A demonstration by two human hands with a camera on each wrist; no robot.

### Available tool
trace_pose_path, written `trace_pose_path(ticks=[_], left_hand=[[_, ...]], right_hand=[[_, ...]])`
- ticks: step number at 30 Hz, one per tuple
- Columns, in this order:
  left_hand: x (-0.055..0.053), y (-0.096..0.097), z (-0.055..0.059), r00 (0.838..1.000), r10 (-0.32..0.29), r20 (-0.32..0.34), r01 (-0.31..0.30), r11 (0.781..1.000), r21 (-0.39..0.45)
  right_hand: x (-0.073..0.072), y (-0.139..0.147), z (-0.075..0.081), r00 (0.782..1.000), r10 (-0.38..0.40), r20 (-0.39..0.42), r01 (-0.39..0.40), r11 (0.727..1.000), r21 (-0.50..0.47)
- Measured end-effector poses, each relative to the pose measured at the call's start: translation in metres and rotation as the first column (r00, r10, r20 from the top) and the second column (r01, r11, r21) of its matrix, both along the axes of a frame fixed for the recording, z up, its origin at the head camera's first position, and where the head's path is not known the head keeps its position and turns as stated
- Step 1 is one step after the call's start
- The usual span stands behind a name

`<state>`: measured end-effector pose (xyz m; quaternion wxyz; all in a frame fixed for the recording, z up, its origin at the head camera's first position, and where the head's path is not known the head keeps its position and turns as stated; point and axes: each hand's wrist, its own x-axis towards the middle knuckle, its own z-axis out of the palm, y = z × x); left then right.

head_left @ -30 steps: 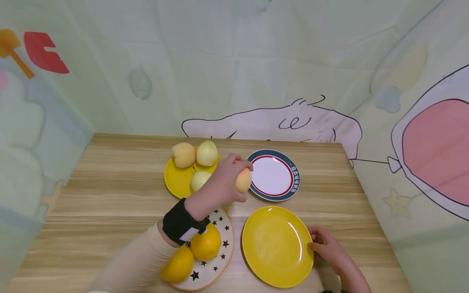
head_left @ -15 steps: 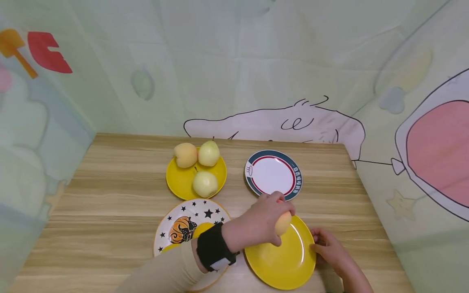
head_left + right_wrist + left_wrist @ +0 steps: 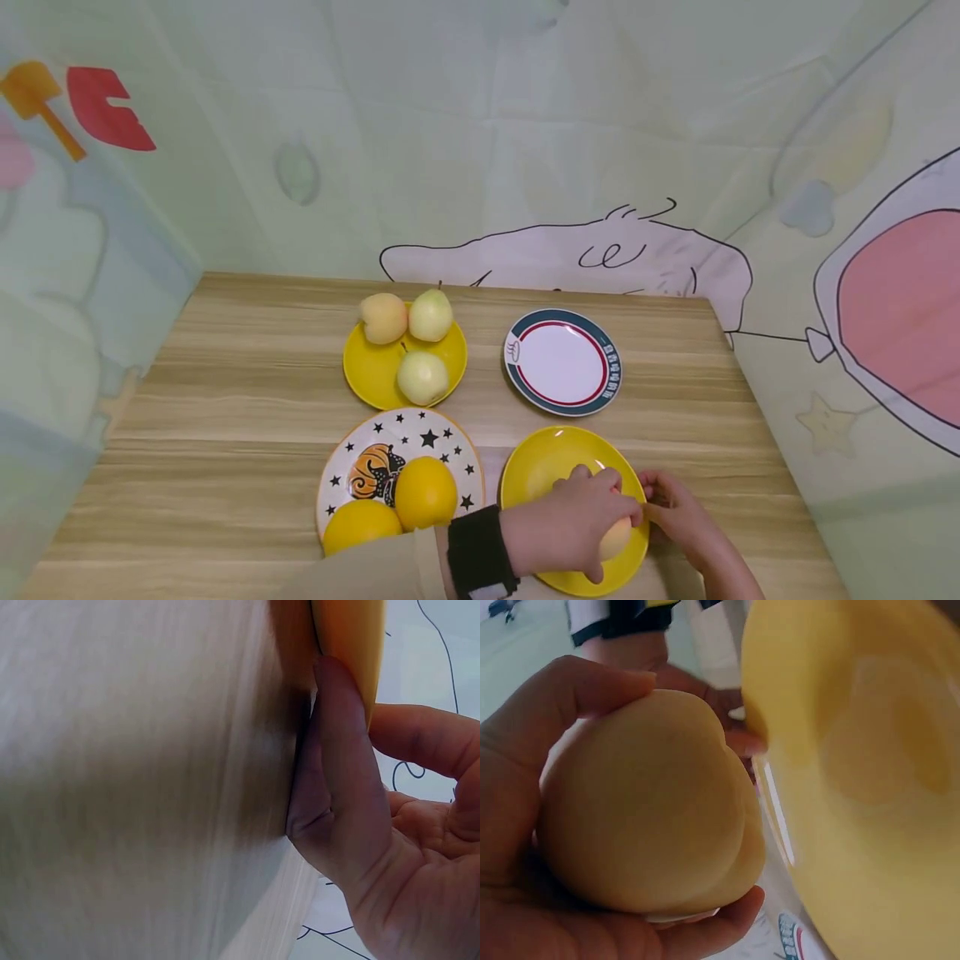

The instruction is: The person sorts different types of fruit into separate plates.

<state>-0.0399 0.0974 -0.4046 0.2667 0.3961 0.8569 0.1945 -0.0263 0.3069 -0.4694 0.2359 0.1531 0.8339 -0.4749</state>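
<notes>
My left hand (image 3: 566, 521) grips a peach (image 3: 616, 540) over the right part of a yellow plate (image 3: 538, 468). In the left wrist view its thumb and fingers curl round the pale orange peach (image 3: 641, 802), with the yellow plate (image 3: 870, 765) close beside it. At that plate's right edge, my right hand (image 3: 686, 525) pinches the rim. The right wrist view shows fingers of the right hand (image 3: 360, 817) on both sides of the plate rim (image 3: 356, 652).
A smaller yellow plate (image 3: 367, 379) at the back left bears another peach (image 3: 384, 318) and two pears (image 3: 423, 377). Nearer, a star-patterned plate (image 3: 337, 462) holds two oranges (image 3: 426, 493). A white plate with a blue rim (image 3: 562, 408) stands behind the right-hand yellow plate.
My left hand has carried the peach from beside the back-left plate, rightward and nearer, to over the larger yellow plate. My right hand has stayed at that plate's rim.
</notes>
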Motion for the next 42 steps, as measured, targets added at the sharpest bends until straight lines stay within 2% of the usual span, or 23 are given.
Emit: trace_pose_path(ticks=[9, 13, 17, 26, 33, 35, 39, 42], left_hand=[[0.012, 0.008, -0.021, 0.993, -0.098, -0.068, 0.093, 0.993, -0.065], [0.013, 0.01, -0.027, 0.991, -0.118, -0.065, 0.114, 0.991, -0.069], [0.017, 0.009, -0.032, 0.985, -0.138, -0.107, 0.132, 0.989, -0.067], [0.022, 0.009, -0.04, 0.978, -0.121, -0.168, 0.113, 0.992, -0.058], [0.028, 0.007, -0.044, 0.957, -0.149, -0.248, 0.133, 0.988, -0.078], [0.028, 0.005, -0.045, 0.96, -0.144, -0.241, 0.13, 0.989, -0.073], [0.026, -0.002, -0.044, 0.977, -0.125, -0.171, 0.121, 0.992, -0.032], [0.025, -0.006, -0.043, 0.98, -0.127, -0.154, 0.127, 0.992, -0.011]], right_hand=[[0.001, -0.001, -0.001, 1.0, -0.012, -0.013, 0.012, 1.0, 0.007], [0.001, 0.0, -0.003, 1.0, -0.012, -0.019, 0.011, 1.0, -0.018], [0.002, 0.0, -0.003, 1.0, -0.015, -0.018, 0.015, 1.0, -0.025], [0.001, -0.001, -0.001, 0.999, 0.011, -0.03, -0.011, 1.0, 0.008], [0.001, -0.001, -0.002, 0.998, 0.014, -0.053, -0.014, 1.0, -0.005], [0.001, -0.001, -0.001, 0.998, 0.016, -0.057, -0.015, 1.0, 0.005], [0.002, -0.001, -0.001, 0.999, 0.01, -0.048, -0.01, 1.0, -0.005], [0.002, -0.001, -0.001, 0.999, -0.003, -0.032, 0.002, 1.0, -0.021]])
